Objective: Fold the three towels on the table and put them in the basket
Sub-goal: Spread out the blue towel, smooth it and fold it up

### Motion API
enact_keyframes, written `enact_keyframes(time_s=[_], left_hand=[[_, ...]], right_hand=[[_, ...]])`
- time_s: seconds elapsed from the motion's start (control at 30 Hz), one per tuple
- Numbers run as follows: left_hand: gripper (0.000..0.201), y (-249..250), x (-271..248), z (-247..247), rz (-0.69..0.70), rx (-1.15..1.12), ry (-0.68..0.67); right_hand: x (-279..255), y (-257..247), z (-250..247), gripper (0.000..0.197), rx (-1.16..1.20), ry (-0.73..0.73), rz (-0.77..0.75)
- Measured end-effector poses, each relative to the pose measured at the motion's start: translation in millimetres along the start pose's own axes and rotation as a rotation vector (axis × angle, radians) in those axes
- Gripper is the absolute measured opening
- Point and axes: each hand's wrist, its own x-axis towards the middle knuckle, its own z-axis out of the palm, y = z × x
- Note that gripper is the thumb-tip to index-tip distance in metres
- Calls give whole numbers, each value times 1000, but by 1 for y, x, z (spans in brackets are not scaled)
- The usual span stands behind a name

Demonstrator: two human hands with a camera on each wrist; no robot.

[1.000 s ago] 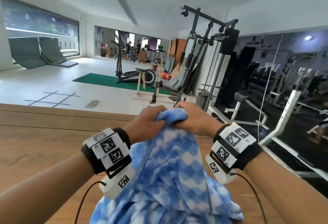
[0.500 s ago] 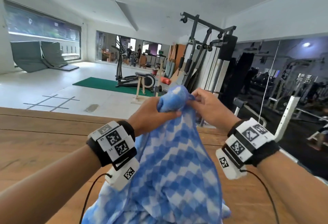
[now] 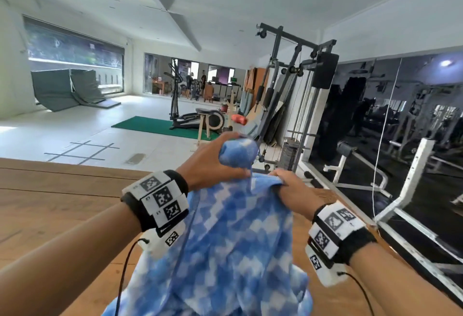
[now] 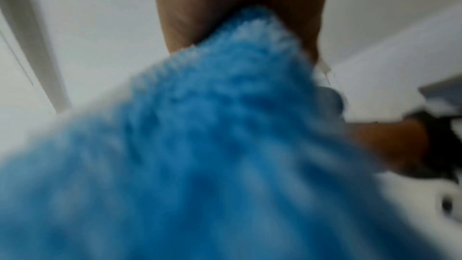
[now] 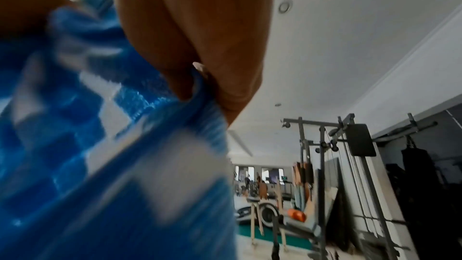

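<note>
A blue-and-white checked towel point(image 3: 235, 235) hangs in the air above the wooden table point(image 3: 50, 205), held by both hands. My left hand point(image 3: 215, 165) grips a bunched top part of it, which sticks up above the fist. My right hand point(image 3: 290, 188) pinches the upper edge just to the right and a little lower. In the left wrist view the towel point(image 4: 200, 155) fills the frame, blurred. The right wrist view shows the towel point(image 5: 100, 145) clamped between thumb and fingers point(image 5: 200, 78). No other towel and no basket are in view.
The table's far edge point(image 3: 75, 165) runs across the middle of the head view. Beyond it lie a white floor, a green mat point(image 3: 160, 127), an elliptical trainer point(image 3: 185, 115) and a weight machine point(image 3: 300, 105). A mirrored wall point(image 3: 400, 127) stands at the right.
Both hands rose with the towel from near the table. The right hand has now slid down and rightward along the top edge, away from the left fist.
</note>
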Motion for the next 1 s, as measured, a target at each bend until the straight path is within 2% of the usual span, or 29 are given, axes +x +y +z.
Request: enact_keyframes(time_s=[0.07, 0.1, 0.13, 0.23, 0.3, 0.37, 0.4, 0.47, 0.5, 0.57, 0.63, 0.7, 0.73, 0.77, 0.83, 0.87, 0.93, 1.0], left_hand=[[35, -11, -1, 6, -70, 259, -217], [33, -15, 0, 10, -92, 370, -238], [36, -18, 2, 11, -108, 430, -198], [37, -16, 11, 4, -80, 358, 155], [31, -14, 17, -9, -15, 311, 324], [19, -11, 19, -16, 45, 254, 372], [15, -9, 18, -16, 67, 195, 352], [23, -6, 11, -8, 50, 100, 230], [29, -6, 8, -1, 25, 82, 157], [33, -11, 0, 15, -39, 87, 24], [36, -16, -7, 27, -127, 141, -117], [26, -20, -13, 33, -177, 361, -195], [17, -20, -15, 33, -186, 497, -145], [11, -21, -16, 31, -196, 588, -36], [14, -23, -16, 22, -229, 657, 204], [15, -26, -16, 17, -239, 656, 281], [14, -34, -20, 9, -231, 632, 358], [13, -45, -28, 6, -257, 559, 366]], right_hand=[[9, -8, -25, 29, -29, 79, -69], [10, -17, -33, 28, -36, 68, -138], [10, -23, -38, 24, -70, 30, -193], [13, -18, -43, 7, -303, -92, -199], [12, 0, -43, 15, -458, -75, -75], [9, 19, -41, 24, -386, -66, 52], [7, 22, -38, 23, -271, -62, 74], [4, 16, -31, 15, -52, -27, 37], [3, 11, -28, 24, 3, -1, -5], [0, -3, -25, 25, 8, -28, -90], [-4, -12, -26, 26, -46, -173, -179], [-6, -5, -25, 32, -205, -308, -191], [-8, 1, -24, 29, -317, -346, -157], [-10, 11, -20, 23, -401, -373, -118], [-16, 30, -11, 15, -424, -384, -43], [-19, 38, -8, 11, -393, -373, -6], [-19, 53, -3, 16, -342, -324, 42], [-16, 65, 1, 10, -267, -250, 70]])
